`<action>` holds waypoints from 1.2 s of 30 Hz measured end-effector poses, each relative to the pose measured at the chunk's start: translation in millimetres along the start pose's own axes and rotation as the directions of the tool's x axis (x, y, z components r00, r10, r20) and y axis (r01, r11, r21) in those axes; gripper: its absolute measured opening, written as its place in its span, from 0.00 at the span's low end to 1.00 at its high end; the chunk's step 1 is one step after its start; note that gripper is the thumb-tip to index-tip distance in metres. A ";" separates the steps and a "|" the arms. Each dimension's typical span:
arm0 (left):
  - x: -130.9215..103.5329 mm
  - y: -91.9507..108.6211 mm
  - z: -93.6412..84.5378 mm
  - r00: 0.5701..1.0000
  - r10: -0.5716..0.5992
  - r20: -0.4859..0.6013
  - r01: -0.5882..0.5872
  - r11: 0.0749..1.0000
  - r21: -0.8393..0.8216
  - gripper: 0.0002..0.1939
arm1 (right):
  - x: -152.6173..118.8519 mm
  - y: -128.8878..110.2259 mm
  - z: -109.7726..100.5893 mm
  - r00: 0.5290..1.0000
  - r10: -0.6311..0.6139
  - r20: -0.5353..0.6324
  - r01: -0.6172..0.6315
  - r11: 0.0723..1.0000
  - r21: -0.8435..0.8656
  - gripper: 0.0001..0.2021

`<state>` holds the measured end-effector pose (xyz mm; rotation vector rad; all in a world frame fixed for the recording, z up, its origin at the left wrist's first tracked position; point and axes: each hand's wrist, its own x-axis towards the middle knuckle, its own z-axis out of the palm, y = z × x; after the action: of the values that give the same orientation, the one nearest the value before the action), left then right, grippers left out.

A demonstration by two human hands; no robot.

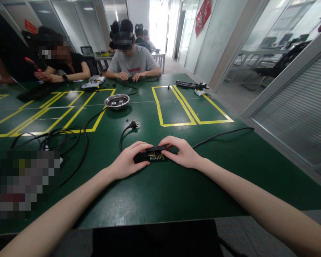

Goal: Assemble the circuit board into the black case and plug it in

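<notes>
A black power adapter (156, 157) lies opened on the table between my hands, its circuit board with small coils showing. Its black cover (156, 148) is tilted up along the far side of the board. My left hand (128, 160) pinches the left end of the casing between thumb and fingers. At the right end, my right hand (182, 151) grips the cover, with a bit of red just under its fingers. A cord with a black plug (134, 124) curves out beyond my left hand. Another black cable (222, 134) runs off to the right.
A metal bowl (117, 101) with small parts stands farther back. Coiled black cables (61, 137) lie at left, near a blurred-out item (24, 185). Yellow tape (179, 124) marks the green table (155, 200); a folded tripod (189, 85) lies behind. People (133, 60) sit opposite.
</notes>
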<state>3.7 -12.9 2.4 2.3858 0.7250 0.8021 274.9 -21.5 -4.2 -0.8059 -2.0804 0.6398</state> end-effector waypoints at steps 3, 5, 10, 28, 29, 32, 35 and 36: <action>0.4 1.6 -0.6 1.000 0.021 0.005 -0.021 1.000 0.007 0.18 | -0.4 -2.6 -1.9 0.997 -0.064 0.049 0.064 0.998 -0.011 0.04; 0.5 2.0 -0.9 1.000 0.030 0.008 -0.030 0.999 0.010 0.16 | -0.6 -2.9 -2.3 0.994 -0.087 0.065 0.088 0.996 -0.014 0.05; -0.5 -1.3 -0.1 0.999 0.033 0.006 -0.034 0.999 0.021 0.15 | -1.5 -2.0 -1.8 0.992 -0.062 0.114 0.067 0.997 -0.041 0.08; 3.8 2.5 -0.4 0.997 -0.065 0.037 0.059 0.988 0.145 0.15 | 0.6 0.6 -2.8 0.974 -0.009 0.226 0.057 0.977 -0.206 0.23; 4.1 5.1 -0.4 0.996 -0.076 0.044 0.069 0.986 0.153 0.15 | 1.1 0.5 -1.9 0.973 -0.002 0.229 0.053 0.974 -0.220 0.24; 4.4 13.3 1.5 0.993 -0.103 0.063 0.092 0.982 0.167 0.14 | 2.1 0.0 0.2 0.968 -0.003 0.251 0.065 0.969 -0.238 0.23; 4.8 16.9 5.9 0.989 -0.122 0.081 0.102 0.971 0.218 0.19 | 2.3 -0.3 0.2 0.962 -0.032 0.272 0.097 0.969 -0.228 0.20; 5.2 16.6 7.3 0.988 -0.131 0.083 0.108 0.964 0.242 0.18 | 2.2 -0.4 0.1 0.961 -0.038 0.275 0.103 0.968 -0.227 0.19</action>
<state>17.3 -23.9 9.5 2.5417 0.9609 0.5702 273.7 -20.2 -2.9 -0.8087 -2.4588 0.4842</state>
